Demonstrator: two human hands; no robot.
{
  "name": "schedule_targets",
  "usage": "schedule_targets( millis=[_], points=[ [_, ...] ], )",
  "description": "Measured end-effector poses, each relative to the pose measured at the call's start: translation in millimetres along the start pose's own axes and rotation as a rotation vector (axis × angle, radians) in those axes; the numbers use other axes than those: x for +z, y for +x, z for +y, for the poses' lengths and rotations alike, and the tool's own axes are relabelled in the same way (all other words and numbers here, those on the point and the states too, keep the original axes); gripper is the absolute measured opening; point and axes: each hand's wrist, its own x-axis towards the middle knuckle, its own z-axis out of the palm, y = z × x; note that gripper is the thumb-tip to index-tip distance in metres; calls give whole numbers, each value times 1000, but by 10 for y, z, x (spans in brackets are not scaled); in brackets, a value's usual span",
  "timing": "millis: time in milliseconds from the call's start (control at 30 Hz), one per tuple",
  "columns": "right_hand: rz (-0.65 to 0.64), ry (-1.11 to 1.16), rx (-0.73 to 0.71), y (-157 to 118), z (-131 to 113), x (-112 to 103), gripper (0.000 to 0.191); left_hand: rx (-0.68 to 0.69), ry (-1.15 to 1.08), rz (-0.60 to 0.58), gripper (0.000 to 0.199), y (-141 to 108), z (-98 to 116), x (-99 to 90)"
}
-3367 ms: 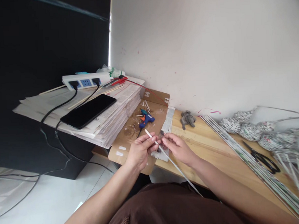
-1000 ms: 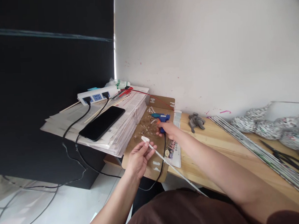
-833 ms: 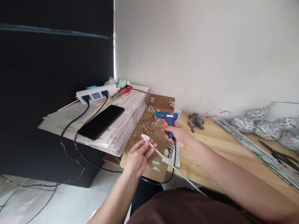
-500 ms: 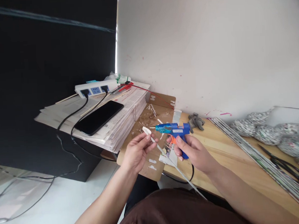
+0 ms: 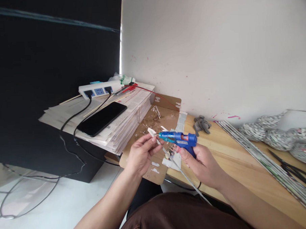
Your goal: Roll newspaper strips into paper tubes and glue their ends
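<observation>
My right hand (image 5: 202, 163) grips the handle of a blue hot glue gun (image 5: 180, 139), its nozzle pointing left. A thin rolled paper stick (image 5: 181, 172) is pinched between the thumb and fingers of my left hand (image 5: 142, 153). The stick's flat white end sticks up past my fingertips, and its other end runs down to the right toward my lap. The glue gun's metal tip lies at the white end, beside my left thumb; I cannot tell whether it touches the paper. My right fingers cover most of the trigger.
A brown cardboard sheet (image 5: 147, 158) with paper scraps lies below my hands. On a newspaper stack (image 5: 133, 118) at left are a black phone (image 5: 102, 119) and a power strip (image 5: 100, 89). Paper sticks (image 5: 261, 160), black scissors (image 5: 294, 170) and a grey cloth-like lump (image 5: 202, 124) lie right.
My right hand has tilted the glue gun and brought its tip lower, closer to my left fingers and the paper stick's end. The view has shifted slightly.
</observation>
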Motion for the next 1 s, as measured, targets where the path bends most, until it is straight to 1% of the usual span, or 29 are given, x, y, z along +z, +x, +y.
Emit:
schedule_targets(
  millis=[233,400,633,1000],
  points=[
    [18,-94,-44,-1,-22,-5,27,3,6,-5,18,1,-9,12],
    [12,-103,-50,10,-15,1,24,-3,-7,8,17,-8,-3,8],
    [16,-99,-33,19,-23,16,32,-4,2,6,17,-9,6,6],
    [46,-145,-76,23,-10,12,23,5,7,-12,15,3,-10,-40]
  ],
)
